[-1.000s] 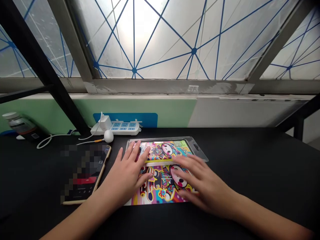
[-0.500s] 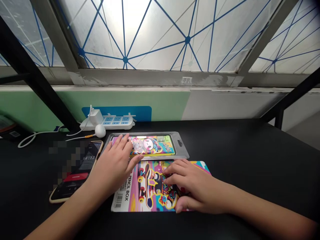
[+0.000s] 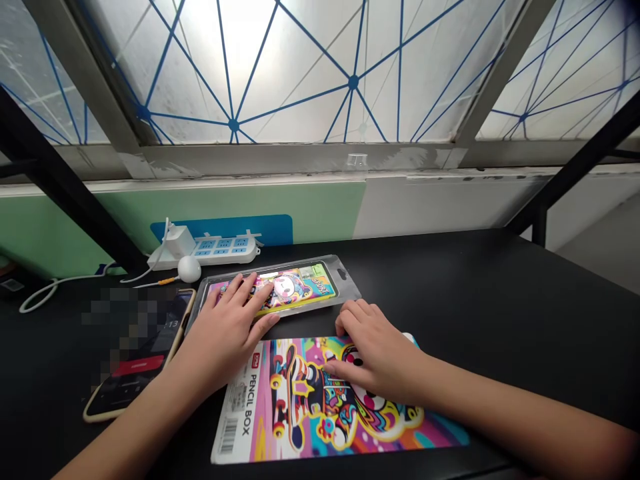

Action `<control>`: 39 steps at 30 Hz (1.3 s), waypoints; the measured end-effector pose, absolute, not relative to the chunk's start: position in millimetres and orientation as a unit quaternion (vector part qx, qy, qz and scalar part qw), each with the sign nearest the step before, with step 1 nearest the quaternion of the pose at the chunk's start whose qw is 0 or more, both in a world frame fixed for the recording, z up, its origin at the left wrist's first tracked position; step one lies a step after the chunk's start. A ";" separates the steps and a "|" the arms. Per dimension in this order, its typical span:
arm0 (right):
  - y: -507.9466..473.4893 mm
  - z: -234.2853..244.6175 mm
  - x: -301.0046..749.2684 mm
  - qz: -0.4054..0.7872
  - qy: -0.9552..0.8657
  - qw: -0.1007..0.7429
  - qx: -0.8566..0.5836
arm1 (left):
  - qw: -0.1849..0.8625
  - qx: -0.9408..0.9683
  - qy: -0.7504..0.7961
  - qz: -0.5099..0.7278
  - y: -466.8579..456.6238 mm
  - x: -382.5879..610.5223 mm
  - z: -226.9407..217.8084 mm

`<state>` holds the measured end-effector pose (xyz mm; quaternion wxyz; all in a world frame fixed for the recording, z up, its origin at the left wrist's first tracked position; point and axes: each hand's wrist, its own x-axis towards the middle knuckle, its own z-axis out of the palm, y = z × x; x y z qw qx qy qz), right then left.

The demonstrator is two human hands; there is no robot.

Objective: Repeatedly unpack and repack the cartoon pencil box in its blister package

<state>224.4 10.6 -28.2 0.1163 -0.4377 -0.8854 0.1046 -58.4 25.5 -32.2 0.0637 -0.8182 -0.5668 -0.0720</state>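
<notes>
One hand [image 3: 377, 357] covering pencil box [image 3: 295, 407], phone [image 3: 133, 380] pixelated

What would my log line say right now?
left hand: on clear blister pack | right hand: on PENCIL BOX card

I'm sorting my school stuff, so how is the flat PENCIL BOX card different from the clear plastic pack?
The printed card lies flat and shows a barcode; the clear plastic pack is a tray holding a colourful item. The card is under the right hand; the pack is under the left hand. Both show bright cartoon colours.
</notes>
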 end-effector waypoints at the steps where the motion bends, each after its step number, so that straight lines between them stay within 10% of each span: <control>1: 10.8 -27.8 224.5 0.110 -0.885 0.118 -0.437 | 0.061 -0.818 -0.568 -0.072 25.8 -58.5 -32.1; 39: 98.6 -12.7 314.4 0.272 -0.765 0.112 -0.574 | -0.019 -0.861 -0.494 -0.121 8.1 -60.0 -18.0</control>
